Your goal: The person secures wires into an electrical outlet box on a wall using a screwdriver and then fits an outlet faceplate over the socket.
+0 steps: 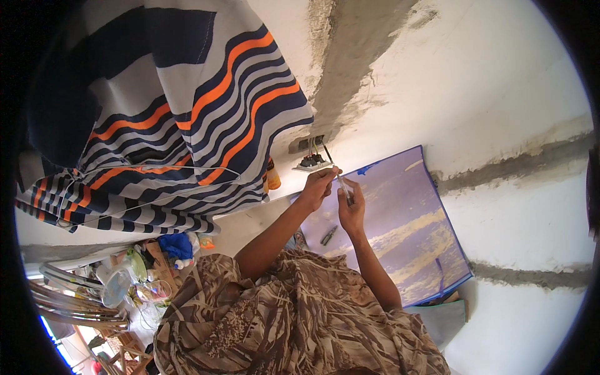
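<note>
A white wall socket (312, 166) with its dark back showing hangs by several wires from a recessed box (310, 144) in the wall. Beside it, my left hand (319, 187) is closed in a pinch, its fingertips close to the end of a dark wire (328, 154) from the box. My right hand (352, 206) is wrapped round a slim tool with a pale, see-through shaft or handle, which looks like a screwdriver (342, 185). Its tip meets the left fingertips; what exactly is pinched there is too small to tell.
A striped cloth (206, 119) hangs at the left with a white wire hanger (156, 167). Behind my hands is a worn purple board (400, 219), with a small dark tool (328, 235) in front of it. Clutter (144, 269) and curved pipes (75, 300) lie lower left.
</note>
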`<state>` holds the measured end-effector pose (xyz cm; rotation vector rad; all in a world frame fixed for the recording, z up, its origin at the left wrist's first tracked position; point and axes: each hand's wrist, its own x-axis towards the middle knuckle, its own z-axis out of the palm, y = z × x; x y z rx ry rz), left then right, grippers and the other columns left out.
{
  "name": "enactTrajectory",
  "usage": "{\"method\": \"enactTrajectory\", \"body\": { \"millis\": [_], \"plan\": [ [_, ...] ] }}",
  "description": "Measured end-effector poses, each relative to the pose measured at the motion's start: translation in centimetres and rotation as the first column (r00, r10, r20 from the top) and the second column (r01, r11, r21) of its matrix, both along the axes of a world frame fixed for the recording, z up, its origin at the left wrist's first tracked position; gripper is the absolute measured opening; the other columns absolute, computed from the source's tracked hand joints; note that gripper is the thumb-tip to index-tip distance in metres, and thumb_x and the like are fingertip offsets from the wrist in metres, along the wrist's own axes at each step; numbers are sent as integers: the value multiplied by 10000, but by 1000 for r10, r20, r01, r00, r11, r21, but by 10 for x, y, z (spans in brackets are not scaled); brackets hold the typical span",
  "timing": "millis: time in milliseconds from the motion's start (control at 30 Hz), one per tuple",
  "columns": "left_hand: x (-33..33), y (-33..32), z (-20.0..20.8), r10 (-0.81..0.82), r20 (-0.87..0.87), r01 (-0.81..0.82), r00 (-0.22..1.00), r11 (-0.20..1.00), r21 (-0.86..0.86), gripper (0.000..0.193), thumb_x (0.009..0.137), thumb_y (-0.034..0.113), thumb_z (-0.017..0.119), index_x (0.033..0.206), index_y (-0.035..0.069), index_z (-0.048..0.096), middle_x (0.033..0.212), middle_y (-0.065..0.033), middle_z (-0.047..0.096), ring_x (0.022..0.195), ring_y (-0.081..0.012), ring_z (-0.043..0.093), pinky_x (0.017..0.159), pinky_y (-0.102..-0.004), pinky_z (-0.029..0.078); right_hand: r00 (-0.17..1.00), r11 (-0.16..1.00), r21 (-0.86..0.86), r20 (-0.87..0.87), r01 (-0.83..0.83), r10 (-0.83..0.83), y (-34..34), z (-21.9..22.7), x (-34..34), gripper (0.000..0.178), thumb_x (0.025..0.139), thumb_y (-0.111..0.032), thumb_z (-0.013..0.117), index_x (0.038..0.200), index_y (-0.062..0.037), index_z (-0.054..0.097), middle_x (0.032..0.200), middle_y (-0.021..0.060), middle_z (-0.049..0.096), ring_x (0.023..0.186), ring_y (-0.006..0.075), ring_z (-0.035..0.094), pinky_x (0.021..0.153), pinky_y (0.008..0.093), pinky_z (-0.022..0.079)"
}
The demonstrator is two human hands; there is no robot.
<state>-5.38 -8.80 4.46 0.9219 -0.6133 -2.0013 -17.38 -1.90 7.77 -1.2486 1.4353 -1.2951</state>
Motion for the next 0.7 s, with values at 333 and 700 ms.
{"method": "enactTrajectory", "body": {
  "millis": [333, 700],
  "plan": [
    [-1, 2, -4, 10, -51, -9, 999, 1000, 19, 273, 961, 311, 614, 1037, 52, 658, 634, 88, 385, 507, -28, 299, 465, -201, 233, 981, 992, 63, 170, -107, 95, -9, -6, -11, 267, 978, -169, 551, 1229, -84, 515, 616, -46, 459, 461, 88, 378, 405, 255, 320],
    [1, -1, -9, 60, -53, -61, 997, 998, -22, 293, 965, 326, 608, 1057, 52, 657, 609, 102, 323, 515, -24, 269, 463, -209, 217, 551, 889, 320, 829, -327, -96, 0, 24, -14, 251, 978, -192, 557, 1210, -105, 522, 581, -44, 456, 474, 53, 408, 415, 226, 321]
  ]
}}
